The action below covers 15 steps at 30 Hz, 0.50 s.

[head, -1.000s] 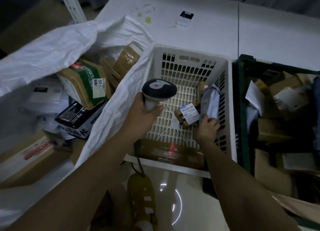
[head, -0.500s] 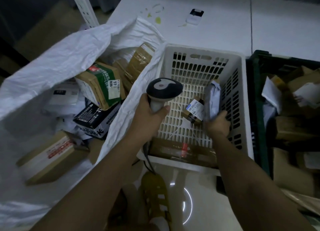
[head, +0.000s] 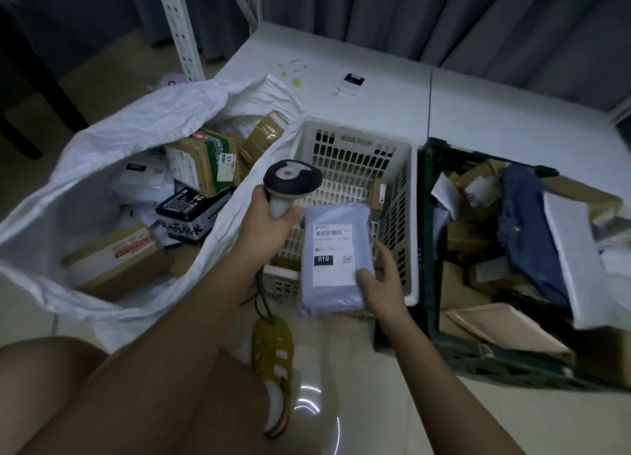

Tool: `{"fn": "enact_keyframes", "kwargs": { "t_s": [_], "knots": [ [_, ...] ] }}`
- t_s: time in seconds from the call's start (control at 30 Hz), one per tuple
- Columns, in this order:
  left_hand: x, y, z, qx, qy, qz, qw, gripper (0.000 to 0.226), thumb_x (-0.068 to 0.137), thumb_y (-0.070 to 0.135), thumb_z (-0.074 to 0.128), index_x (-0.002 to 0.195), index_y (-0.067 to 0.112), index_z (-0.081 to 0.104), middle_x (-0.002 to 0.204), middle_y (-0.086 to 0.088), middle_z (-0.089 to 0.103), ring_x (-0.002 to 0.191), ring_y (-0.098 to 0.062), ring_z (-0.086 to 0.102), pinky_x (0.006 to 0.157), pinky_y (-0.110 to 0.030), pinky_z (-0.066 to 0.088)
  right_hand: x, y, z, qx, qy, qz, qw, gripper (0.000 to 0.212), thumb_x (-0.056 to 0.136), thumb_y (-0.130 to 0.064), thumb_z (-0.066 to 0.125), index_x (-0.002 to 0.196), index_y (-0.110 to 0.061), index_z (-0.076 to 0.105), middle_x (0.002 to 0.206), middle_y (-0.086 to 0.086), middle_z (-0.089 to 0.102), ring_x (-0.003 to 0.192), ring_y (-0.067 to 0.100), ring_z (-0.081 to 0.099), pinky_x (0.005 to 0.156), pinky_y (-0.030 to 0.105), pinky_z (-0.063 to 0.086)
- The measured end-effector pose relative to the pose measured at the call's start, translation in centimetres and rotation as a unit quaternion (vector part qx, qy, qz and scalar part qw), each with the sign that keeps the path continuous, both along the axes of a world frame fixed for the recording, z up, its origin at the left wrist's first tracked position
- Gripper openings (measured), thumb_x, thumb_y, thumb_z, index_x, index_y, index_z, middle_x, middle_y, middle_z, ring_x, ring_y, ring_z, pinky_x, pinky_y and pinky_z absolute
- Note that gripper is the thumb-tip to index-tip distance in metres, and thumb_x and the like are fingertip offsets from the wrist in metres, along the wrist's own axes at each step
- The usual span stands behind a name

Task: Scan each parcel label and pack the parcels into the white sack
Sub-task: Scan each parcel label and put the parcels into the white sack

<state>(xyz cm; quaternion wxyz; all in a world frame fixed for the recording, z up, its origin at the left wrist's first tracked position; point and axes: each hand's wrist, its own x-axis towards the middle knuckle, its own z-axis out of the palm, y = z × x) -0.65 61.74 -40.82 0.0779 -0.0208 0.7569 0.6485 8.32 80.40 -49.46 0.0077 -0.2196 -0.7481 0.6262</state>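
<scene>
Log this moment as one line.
left hand: holds scanner | right hand: holds grey parcel, label up | white sack: open

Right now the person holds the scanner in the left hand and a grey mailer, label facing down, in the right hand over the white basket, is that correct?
Not quite: the label faces up, toward the camera, as the head view shows. The rest holds: the left hand grips the scanner, and the right hand holds the grey mailer over the white basket.
</scene>
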Motion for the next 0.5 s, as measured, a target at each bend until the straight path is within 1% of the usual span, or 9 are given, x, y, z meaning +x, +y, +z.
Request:
{"fn": "enact_keyframes", "kwargs": {
  "t_s": [0.03,0.07,0.1,0.13,0.23,0.3,0.37,0.4,0.5],
  "knots": [
    [1.3,-0.1,0.0,-0.003,-0.003,-0.005,1.0,0.048,0.092,0.011,0.061,0.134,0.01,0.037,0.116,0.005,0.048,0.101,-0.009,0.049,0.082,-0.026,0.039,1.2,-0.4,-0.3,0.002,-0.007,-0.001,1.0,0.048,0.096,-0.001,0.052,0.139,-0.019,0.039,0.116,-0.007,0.051,0.095,0.003,0.055,0.067,0.018,0.048],
    [2.5,-0.1,-0.2,-0.005,-0.005,-0.012,1.0,0.048,0.092,0.011,0.061,0.133,0.01,0.037,0.116,0.005,0.048,0.103,-0.01,0.05,0.082,-0.026,0.04,2.2,-0.8,-0.7,0.007,-0.016,-0.011,1.0,0.045,0.096,0.0,0.05,0.137,-0.016,0.042,0.118,-0.002,0.051,0.098,0.011,0.057,0.07,0.023,0.047],
    [3.7,-0.2,-0.6,-0.01,-0.006,-0.024,1.0,0.047,0.091,0.011,0.061,0.131,0.011,0.037,0.117,0.006,0.048,0.107,-0.012,0.051,0.084,-0.027,0.041,3.1,-1.2,-1.0,0.017,-0.03,-0.024,0.999,0.04,0.095,-0.001,0.049,0.134,-0.013,0.046,0.122,0.003,0.051,0.103,0.019,0.056,0.074,0.028,0.045],
    [4.7,-0.3,-1.2,-0.021,-0.01,-0.036,0.999,0.047,0.09,0.012,0.062,0.13,0.014,0.038,0.117,0.006,0.049,0.111,-0.015,0.052,0.086,-0.03,0.043,3.8,-1.4,-1.4,0.028,-0.045,-0.04,0.998,0.035,0.095,-0.002,0.048,0.129,-0.01,0.049,0.124,0.008,0.051,0.106,0.024,0.054,0.075,0.029,0.042],
    [6.7,-1.0,-2.2,-0.062,-0.028,-0.065,0.996,0.053,0.088,0.022,0.065,0.132,0.024,0.037,0.12,0.009,0.049,0.118,-0.021,0.051,0.1,-0.042,0.044,4.9,-2.0,-2.1,0.035,-0.068,-0.085,0.993,0.015,0.097,-0.009,0.05,0.111,-0.008,0.056,0.111,0.013,0.055,0.097,0.026,0.052,0.071,0.029,0.04],
    [7.3,-1.4,-2.3,-0.069,-0.028,-0.063,0.995,0.053,0.088,0.023,0.066,0.132,0.024,0.037,0.119,0.009,0.049,0.118,-0.021,0.051,0.102,-0.046,0.043,5.2,-2.1,-2.1,0.036,-0.065,-0.1,0.992,0.007,0.097,-0.016,0.054,0.1,-0.01,0.054,0.1,0.01,0.056,0.093,0.025,0.053,0.071,0.029,0.039],
    [7.6,-1.6,-2.1,-0.057,-0.028,-0.052,0.997,0.054,0.088,0.018,0.066,0.134,0.018,0.037,0.118,0.007,0.049,0.115,-0.019,0.051,0.101,-0.042,0.043,5.3,-2.1,-2.0,0.045,-0.073,-0.094,0.992,0.012,0.096,-0.016,0.056,0.103,-0.01,0.048,0.098,0.01,0.054,0.09,0.026,0.053,0.07,0.03,0.04],
    [7.6,-1.6,-2.0,-0.046,-0.029,-0.049,0.997,0.055,0.088,0.015,0.066,0.135,0.016,0.037,0.118,0.006,0.049,0.114,-0.016,0.051,0.1,-0.038,0.043,5.4,-2.1,-2.0,0.035,-0.082,-0.093,0.992,0.02,0.095,-0.014,0.058,0.107,-0.01,0.042,0.101,0.01,0.052,0.091,0.026,0.054,0.073,0.032,0.043],
    [7.5,-1.8,-1.9,-0.022,-0.033,-0.04,0.998,0.053,0.088,0.009,0.065,0.134,0.013,0.038,0.111,0.009,0.053,0.108,-0.013,0.053,0.096,-0.033,0.043,5.2,-1.8,-2.3,-0.037,-0.125,-0.121,0.984,0.047,0.086,-0.001,0.066,0.112,-0.009,0.027,0.11,0.012,0.048,0.099,0.027,0.053,0.091,0.044,0.048]
  ]
}}
